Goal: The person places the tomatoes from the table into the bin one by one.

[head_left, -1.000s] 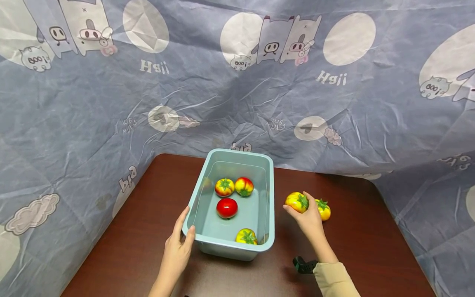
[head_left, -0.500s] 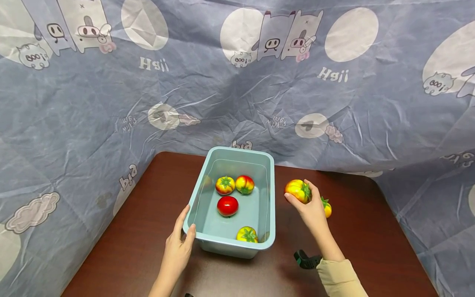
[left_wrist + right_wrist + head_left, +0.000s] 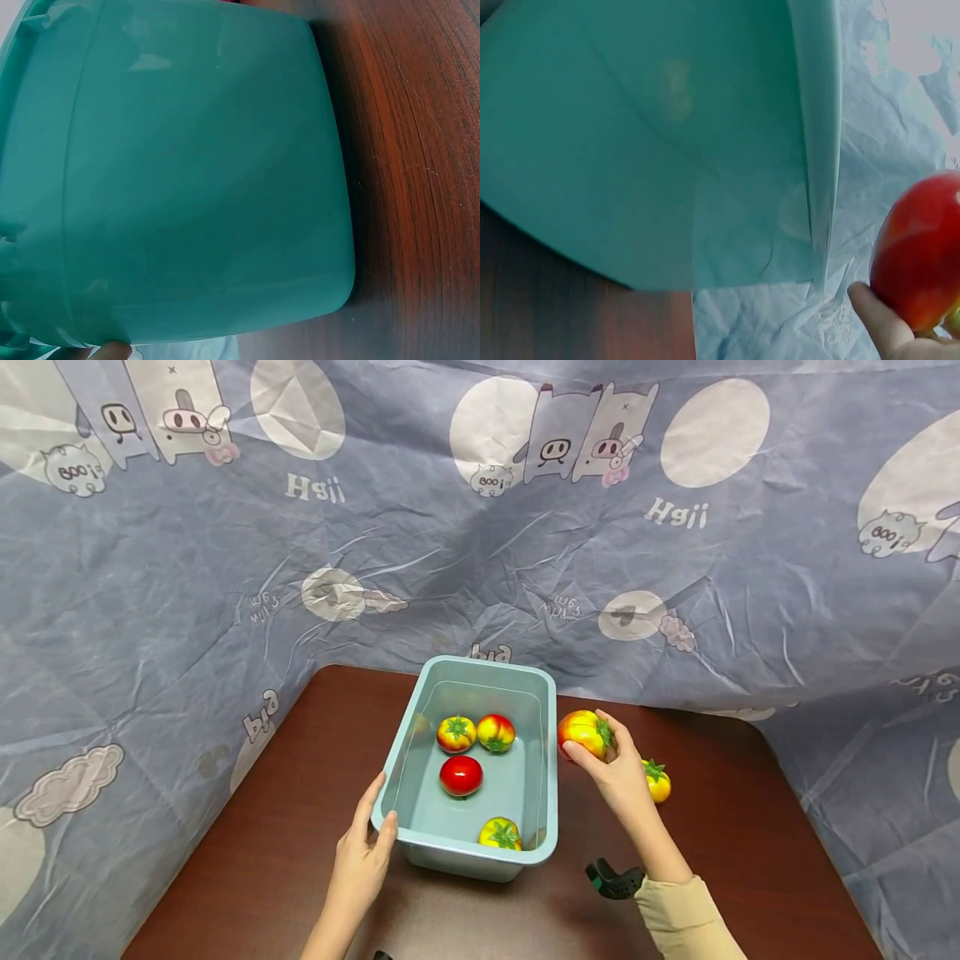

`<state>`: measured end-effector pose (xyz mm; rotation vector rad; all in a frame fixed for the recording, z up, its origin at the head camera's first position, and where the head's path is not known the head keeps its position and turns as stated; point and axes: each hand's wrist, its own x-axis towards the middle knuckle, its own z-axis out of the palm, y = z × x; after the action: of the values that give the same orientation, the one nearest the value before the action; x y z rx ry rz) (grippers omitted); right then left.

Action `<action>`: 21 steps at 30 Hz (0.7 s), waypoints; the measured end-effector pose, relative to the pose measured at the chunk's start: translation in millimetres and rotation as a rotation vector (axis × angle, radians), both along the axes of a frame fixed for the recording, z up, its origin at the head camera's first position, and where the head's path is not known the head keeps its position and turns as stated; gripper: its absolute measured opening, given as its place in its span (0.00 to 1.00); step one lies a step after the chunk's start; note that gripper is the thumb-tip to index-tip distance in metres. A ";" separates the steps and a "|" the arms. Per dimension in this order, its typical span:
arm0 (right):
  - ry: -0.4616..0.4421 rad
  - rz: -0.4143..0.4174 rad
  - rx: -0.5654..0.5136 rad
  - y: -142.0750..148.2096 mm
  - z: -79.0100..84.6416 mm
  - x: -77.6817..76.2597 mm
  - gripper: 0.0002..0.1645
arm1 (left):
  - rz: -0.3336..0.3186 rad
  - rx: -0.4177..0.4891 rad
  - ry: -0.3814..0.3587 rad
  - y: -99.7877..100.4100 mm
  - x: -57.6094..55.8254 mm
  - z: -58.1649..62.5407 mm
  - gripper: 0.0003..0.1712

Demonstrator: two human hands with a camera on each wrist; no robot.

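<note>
In the head view my right hand holds a red-and-yellow tomato with a green leafy top, up beside the right rim of a pale blue-green plastic bin. The right wrist view shows the glossy red side of this tomato, with a thumb or finger under it. My left hand holds the bin's near left corner, thumb at the near rim and fingers along the left side. Inside the bin lie a red tomato and three red-and-yellow ones, two together farther back and one near the front.
Another yellow tomato lies on the dark brown table, right of the bin and partly behind my right hand. A black strap-like device is at my right wrist. A patterned blue-grey cloth hangs behind the table.
My right hand has lifted the tomato and carried it left, away from the other loose one and toward the bin. The left hand stays at the bin's corner.
</note>
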<state>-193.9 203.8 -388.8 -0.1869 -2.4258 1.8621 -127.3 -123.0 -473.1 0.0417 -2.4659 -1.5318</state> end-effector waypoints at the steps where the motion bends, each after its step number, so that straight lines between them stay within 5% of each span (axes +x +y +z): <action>1: 0.008 0.018 -0.017 -3.1 1.0 -0.1 0.47 | -0.003 0.001 -0.002 -0.1 0.2 0.4 0.32; 8: 0.063 0.142 0.042 -23.7 0.0 -2.7 0.47 | -0.007 -0.002 -0.007 -0.5 0.5 1.0 0.32; 15: 0.184 0.206 0.396 -40.4 -9.8 -2.1 0.52 | -0.006 -0.003 0.000 -0.1 0.8 1.3 0.31; 21: 0.321 0.283 0.545 -50.7 -16.2 0.1 0.53 | -0.010 0.007 0.002 -0.3 1.1 1.2 0.31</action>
<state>-193.9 153.0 -405.0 0.4699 -2.6965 1.1132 -126.1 -123.3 -471.9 0.0289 -2.4632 -1.5439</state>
